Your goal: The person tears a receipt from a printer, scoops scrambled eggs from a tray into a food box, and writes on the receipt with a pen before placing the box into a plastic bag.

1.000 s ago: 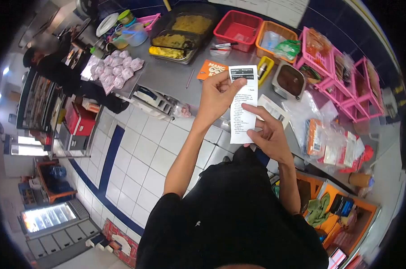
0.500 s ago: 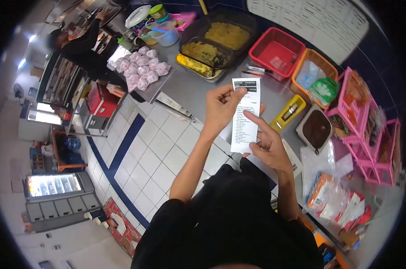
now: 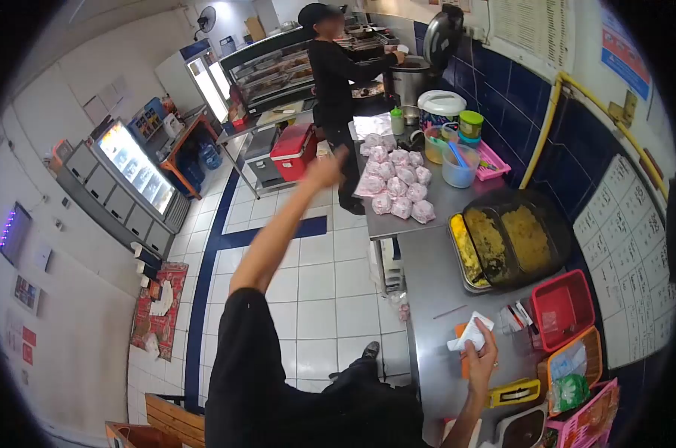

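My left hand (image 3: 323,172) is stretched out ahead over the tiled floor, blurred by motion, so its fingers do not show clearly. Nothing can be made out in it. Over the steel counter (image 3: 428,269), my right hand (image 3: 481,358) pinches a printed paper receipt (image 3: 472,333), which is now bent. Below the receipt lies something flat and orange (image 3: 463,362). A yellow-handled tool (image 3: 514,392) rests near my right wrist. Farther along the counter is a pile of round paper-wrapped bundles (image 3: 395,179).
A co-worker (image 3: 336,82) in black stands ahead by a large pot (image 3: 410,78). Along the wall are a dark-lidded food tray (image 3: 532,243), a red basket (image 3: 563,310) and an orange basket (image 3: 577,366). A red cooler (image 3: 293,153) stands on the floor beyond my left hand.
My left hand has let go of the receipt and reached forward. My right hand keeps the receipt, now bent. The view has turned and lifted towards the co-worker.
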A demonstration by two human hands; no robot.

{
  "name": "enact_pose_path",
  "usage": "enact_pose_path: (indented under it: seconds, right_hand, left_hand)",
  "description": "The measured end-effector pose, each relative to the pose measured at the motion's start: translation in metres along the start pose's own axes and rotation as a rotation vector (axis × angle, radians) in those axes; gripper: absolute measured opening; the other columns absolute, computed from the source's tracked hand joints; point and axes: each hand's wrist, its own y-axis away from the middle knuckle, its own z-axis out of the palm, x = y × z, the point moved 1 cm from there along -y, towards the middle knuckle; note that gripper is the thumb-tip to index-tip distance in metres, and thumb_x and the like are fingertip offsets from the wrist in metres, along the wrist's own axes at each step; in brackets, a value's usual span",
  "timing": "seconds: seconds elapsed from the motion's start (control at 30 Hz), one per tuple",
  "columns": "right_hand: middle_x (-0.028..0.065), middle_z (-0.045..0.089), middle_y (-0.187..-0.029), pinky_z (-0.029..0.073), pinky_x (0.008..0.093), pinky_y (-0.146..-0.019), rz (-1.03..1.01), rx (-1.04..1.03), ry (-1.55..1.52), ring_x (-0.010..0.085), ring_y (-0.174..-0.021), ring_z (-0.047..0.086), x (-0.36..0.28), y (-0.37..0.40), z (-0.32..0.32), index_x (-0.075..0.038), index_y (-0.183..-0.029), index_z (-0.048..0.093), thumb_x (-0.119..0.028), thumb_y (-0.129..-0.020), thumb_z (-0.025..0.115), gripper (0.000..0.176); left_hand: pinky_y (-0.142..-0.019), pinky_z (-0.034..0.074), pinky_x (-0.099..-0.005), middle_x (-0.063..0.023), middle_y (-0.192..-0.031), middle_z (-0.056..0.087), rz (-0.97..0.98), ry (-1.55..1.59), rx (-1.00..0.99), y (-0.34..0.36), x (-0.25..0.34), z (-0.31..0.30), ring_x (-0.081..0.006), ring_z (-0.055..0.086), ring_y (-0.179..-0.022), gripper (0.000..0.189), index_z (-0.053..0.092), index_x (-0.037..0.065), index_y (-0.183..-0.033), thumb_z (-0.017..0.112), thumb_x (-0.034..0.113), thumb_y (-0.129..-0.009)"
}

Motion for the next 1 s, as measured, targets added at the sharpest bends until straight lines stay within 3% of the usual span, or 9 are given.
enact_pose_path:
  seconds: [0.07,0.27,0.5,0.63,0.7,0.77,0.83,0.9,1.0]
  right_hand:
    - [0.0100,0.061,-0.127,0.052,0.0203,-0.067,0.004,0.014,0.053,0.0088,-0.089,0.062,0.000,-0.014,0.014,0.000,-0.139,0.053,0.012,-0.087,0.056,0.054]
    - [0.0105,0.059,-0.128,0.048,0.0258,-0.089,-0.121,0.110,0.061,0.0141,-0.106,0.059,0.002,-0.043,0.065,-0.001,-0.141,0.053,0.010,-0.086,0.056,0.056]
    - [0.0148,0.061,-0.127,0.043,0.0362,-0.104,-0.085,0.209,0.338,0.0253,-0.118,0.056,0.024,-0.078,0.054,0.003,-0.133,0.059,0.005,-0.080,0.056,0.052]
    - [0.0151,0.062,-0.126,0.042,0.0369,-0.105,-0.154,0.157,0.492,0.0257,-0.119,0.056,0.042,-0.097,0.020,0.003,-0.131,0.060,0.005,-0.077,0.057,0.055]
    - [0.0151,0.061,-0.129,0.040,0.0393,-0.108,-0.170,0.238,0.685,0.0268,-0.121,0.056,0.025,-0.078,0.024,0.001,-0.131,0.060,0.007,-0.074,0.057,0.058]
    - [0.0161,0.057,-0.139,0.035,0.0414,-0.114,-0.195,0.258,0.754,0.0304,-0.131,0.051,0.011,-0.078,0.023,-0.002,-0.137,0.056,0.008,-0.074,0.056,0.064]
    - [0.0130,0.057,-0.141,0.035,0.0398,-0.114,-0.052,0.356,0.630,0.0275,-0.133,0.049,-0.041,-0.069,0.057,-0.004,-0.137,0.057,0.007,-0.077,0.058,0.061]
    - [0.0120,0.058,-0.139,0.040,0.0344,-0.108,-0.127,0.413,0.590,0.0233,-0.130,0.051,-0.039,-0.062,0.052,-0.007,-0.142,0.053,0.002,-0.080,0.063,0.064]
    - [0.0096,0.055,-0.140,0.042,0.0309,-0.103,0.008,0.535,0.413,0.0173,-0.127,0.051,-0.046,-0.040,0.044,-0.006,-0.144,0.050,0.003,-0.082,0.064,0.064]
  left_hand:
    - [-0.082,0.056,-0.0528,-0.0236,-0.104,0.070,-0.181,-0.073,0.162,0.004,-0.049,-0.083,-0.0409,0.069,-0.096,0.059,0.047,0.022,-0.140,0.062,0.017,-0.084]
    - [-0.086,0.055,-0.0495,-0.0196,-0.114,0.070,-0.261,-0.110,0.207,-0.024,-0.187,-0.123,-0.0375,0.067,-0.105,0.074,0.039,0.029,-0.151,0.064,0.015,-0.082]
    - [-0.089,0.055,-0.0492,-0.0183,-0.110,0.070,-0.377,-0.007,0.362,-0.037,-0.279,-0.131,-0.0370,0.067,-0.105,0.043,0.068,0.019,-0.120,0.071,0.028,-0.078]
    - [-0.087,0.054,-0.0499,-0.0240,-0.108,0.069,-0.521,-0.080,0.462,-0.025,-0.308,-0.146,-0.0369,0.068,-0.103,0.070,0.043,0.018,-0.148,0.060,0.018,-0.080]
    - [-0.094,0.050,-0.0538,-0.0315,-0.121,0.062,-0.485,-0.113,0.557,-0.038,-0.355,-0.131,-0.0377,0.064,-0.114,0.070,0.041,0.015,-0.150,0.059,0.017,-0.082]
    - [-0.092,0.052,-0.0545,-0.0248,-0.128,0.060,-0.498,-0.080,0.396,-0.026,-0.346,-0.145,-0.0402,0.063,-0.112,0.061,0.043,0.012,-0.146,0.058,0.022,-0.088]
    - [-0.088,0.054,-0.0467,-0.0239,-0.122,0.064,-0.456,-0.039,0.067,-0.040,-0.346,-0.135,-0.0387,0.067,-0.105,0.050,0.053,0.010,-0.137,0.052,0.038,-0.096]
    - [-0.093,0.052,-0.0427,-0.0212,-0.112,0.071,0.107,0.388,0.490,-0.056,-0.367,-0.047,-0.0345,0.068,-0.107,0.040,0.062,0.002,-0.128,0.058,0.028,-0.097]
    - [-0.079,0.055,-0.0368,-0.0162,-0.107,0.072,0.123,0.462,0.294,-0.028,-0.314,0.091,-0.0258,0.069,-0.086,0.031,0.062,-0.003,-0.121,0.055,0.018,-0.100]
